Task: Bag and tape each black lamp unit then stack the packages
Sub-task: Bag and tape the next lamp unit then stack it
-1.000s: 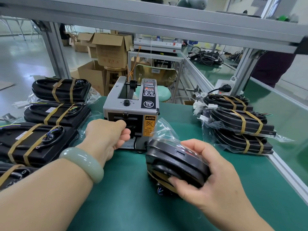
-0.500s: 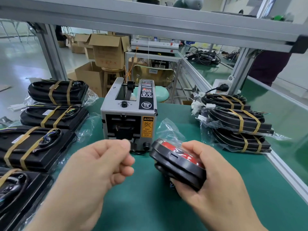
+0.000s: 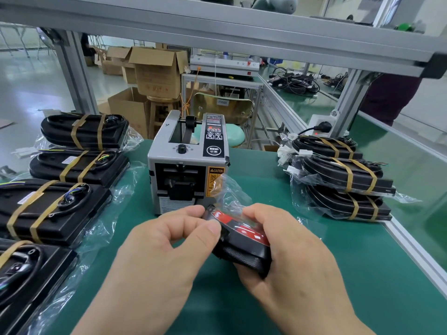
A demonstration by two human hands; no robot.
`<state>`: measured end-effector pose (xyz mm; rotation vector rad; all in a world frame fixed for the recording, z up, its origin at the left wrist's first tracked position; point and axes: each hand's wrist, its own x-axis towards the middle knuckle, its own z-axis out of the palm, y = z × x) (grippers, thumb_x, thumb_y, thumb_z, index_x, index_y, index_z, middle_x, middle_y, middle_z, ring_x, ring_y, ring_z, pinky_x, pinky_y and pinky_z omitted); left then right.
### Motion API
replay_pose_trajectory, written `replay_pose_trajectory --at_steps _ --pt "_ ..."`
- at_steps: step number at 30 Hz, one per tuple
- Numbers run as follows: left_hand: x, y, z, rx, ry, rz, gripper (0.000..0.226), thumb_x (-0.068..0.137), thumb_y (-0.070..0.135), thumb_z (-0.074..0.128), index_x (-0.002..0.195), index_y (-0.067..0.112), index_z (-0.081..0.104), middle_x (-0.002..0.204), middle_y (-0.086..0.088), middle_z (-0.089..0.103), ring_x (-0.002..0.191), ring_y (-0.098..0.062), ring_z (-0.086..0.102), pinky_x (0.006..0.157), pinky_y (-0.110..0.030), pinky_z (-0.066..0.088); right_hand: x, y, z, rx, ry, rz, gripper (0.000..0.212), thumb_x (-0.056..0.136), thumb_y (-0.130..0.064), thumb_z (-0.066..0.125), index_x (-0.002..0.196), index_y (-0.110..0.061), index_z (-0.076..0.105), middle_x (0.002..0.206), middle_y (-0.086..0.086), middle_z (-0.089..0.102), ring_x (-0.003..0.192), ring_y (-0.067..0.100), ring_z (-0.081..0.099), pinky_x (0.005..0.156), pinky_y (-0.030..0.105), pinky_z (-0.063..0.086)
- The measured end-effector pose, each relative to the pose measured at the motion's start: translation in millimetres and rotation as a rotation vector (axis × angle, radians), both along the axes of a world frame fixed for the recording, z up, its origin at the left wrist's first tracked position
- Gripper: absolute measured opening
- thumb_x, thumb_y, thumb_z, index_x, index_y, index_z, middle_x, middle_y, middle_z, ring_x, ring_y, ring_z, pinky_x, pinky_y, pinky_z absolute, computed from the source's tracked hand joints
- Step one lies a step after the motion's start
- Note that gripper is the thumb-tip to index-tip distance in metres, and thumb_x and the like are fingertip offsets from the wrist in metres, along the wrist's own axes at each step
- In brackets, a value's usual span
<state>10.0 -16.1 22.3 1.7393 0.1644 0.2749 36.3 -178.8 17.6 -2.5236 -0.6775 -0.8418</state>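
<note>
My right hand (image 3: 287,257) grips a black lamp unit (image 3: 244,247) with a red strip, inside a clear plastic bag (image 3: 229,192) whose loose end sticks up. My left hand (image 3: 167,247) pinches at the unit's left end, thumb and forefinger pressed on the bag; any tape between them is too small to tell. A grey tape dispenser (image 3: 188,163) stands just behind both hands. A stack of three taped, bagged lamp units (image 3: 343,180) lies at the right.
Several bagged and taped lamp units (image 3: 53,209) lie in a row along the left on the green mat (image 3: 314,274). An aluminium frame post (image 3: 348,102) and table rail (image 3: 416,257) bound the right side. Cardboard boxes (image 3: 154,71) stand beyond the table.
My left hand drew back from the dispenser's outlet and came to the lamp unit. My right hand tilted the unit, turning its red strip upward.
</note>
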Motion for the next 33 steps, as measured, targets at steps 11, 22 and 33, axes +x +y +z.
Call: replay_pose_trajectory --at_steps 11,22,33 --pt "0.7 -4.3 -3.1 0.002 0.003 0.014 0.042 0.046 0.069 0.057 0.068 0.039 0.075 0.105 0.037 0.062 0.102 0.02 0.053 0.098 -0.027 0.036 0.4 1.8 -1.3 0.023 -0.015 -0.007 0.061 0.049 -0.026 0.079 0.105 -0.028 0.054 0.094 -0.012 0.065 0.075 0.015 0.064 0.063 0.023 0.051" --pt "0.4 -9.9 -4.5 -0.021 -0.028 0.07 0.032 0.052 0.062 0.061 0.065 0.037 0.075 0.1 0.03 0.066 0.098 0.018 0.056 0.095 -0.028 0.039 -1.3 4.5 -1.9 0.008 -0.002 -0.04 0.058 0.05 -0.027 0.08 0.105 -0.025 0.06 0.095 -0.009 0.066 0.075 0.019 0.065 0.061 0.028 0.053" --pt "-0.1 -16.4 -3.0 0.008 -0.047 0.147 0.021 0.059 0.052 0.061 0.065 0.036 0.073 0.098 0.038 0.063 0.095 0.017 0.058 0.098 -0.031 0.041 -3.1 6.2 0.3 -0.011 0.025 -0.073 0.061 0.045 -0.024 0.084 0.101 -0.025 0.061 0.091 -0.01 0.066 0.072 0.018 0.065 0.058 0.025 0.049"
